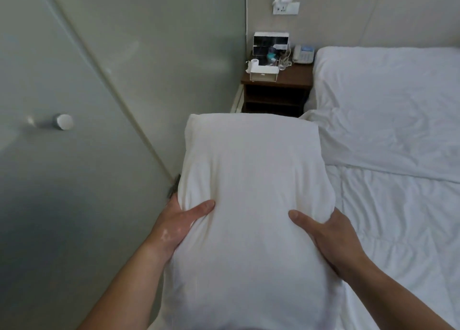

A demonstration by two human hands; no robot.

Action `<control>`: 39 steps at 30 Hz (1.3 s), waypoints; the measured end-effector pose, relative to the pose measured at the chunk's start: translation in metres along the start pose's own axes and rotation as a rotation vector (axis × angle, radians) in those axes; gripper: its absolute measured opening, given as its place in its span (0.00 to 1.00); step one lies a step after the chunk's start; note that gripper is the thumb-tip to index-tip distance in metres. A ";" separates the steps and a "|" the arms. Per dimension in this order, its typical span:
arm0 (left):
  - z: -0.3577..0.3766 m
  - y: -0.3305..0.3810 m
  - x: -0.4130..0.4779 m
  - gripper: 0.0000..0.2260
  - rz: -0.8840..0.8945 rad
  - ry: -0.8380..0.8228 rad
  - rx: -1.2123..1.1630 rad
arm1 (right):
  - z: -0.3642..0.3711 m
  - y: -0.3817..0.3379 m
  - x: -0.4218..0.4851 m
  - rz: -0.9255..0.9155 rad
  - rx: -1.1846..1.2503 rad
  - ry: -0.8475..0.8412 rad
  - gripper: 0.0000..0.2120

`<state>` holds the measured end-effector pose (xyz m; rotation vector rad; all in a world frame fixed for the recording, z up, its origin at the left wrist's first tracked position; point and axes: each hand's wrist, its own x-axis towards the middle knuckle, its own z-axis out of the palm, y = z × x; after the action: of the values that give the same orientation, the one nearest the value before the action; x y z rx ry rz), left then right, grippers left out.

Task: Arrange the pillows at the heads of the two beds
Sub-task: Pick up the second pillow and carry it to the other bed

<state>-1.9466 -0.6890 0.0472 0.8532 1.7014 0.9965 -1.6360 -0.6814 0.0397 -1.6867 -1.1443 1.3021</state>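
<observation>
I hold a white pillow (pixel 251 180) in front of me, long side pointing away, above the gap beside the bed. My left hand (pixel 179 222) grips its left edge, thumb on top. On the right edge sits my right hand (pixel 331 235), also with the thumb on top. A second white pillow (pixel 388 105) lies flat at the head of the bed (pixel 403 230) on the right, over a white quilt. Only one bed is in view.
A dark wooden nightstand (pixel 296 77) stands at the wall past the held pillow, carrying a telephone (pixel 303 54), a white tissue box (pixel 263 74), glasses and a small display. A frosted glass door with a round knob (pixel 64 122) fills the left side.
</observation>
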 end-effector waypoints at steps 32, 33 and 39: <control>0.219 0.293 0.544 0.45 0.089 -0.511 0.123 | -0.075 -0.201 0.533 0.038 0.075 0.298 0.29; 0.227 0.299 0.558 0.44 0.090 -0.525 0.137 | -0.079 -0.205 0.546 0.042 0.079 0.304 0.29; 0.275 0.332 0.651 0.45 0.058 -0.603 0.185 | -0.094 -0.223 0.629 0.060 0.075 0.374 0.29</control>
<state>-1.8498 0.0858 0.0414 1.1883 1.2609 0.5390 -1.5305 -0.0159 0.0486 -1.8238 -0.8212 0.9944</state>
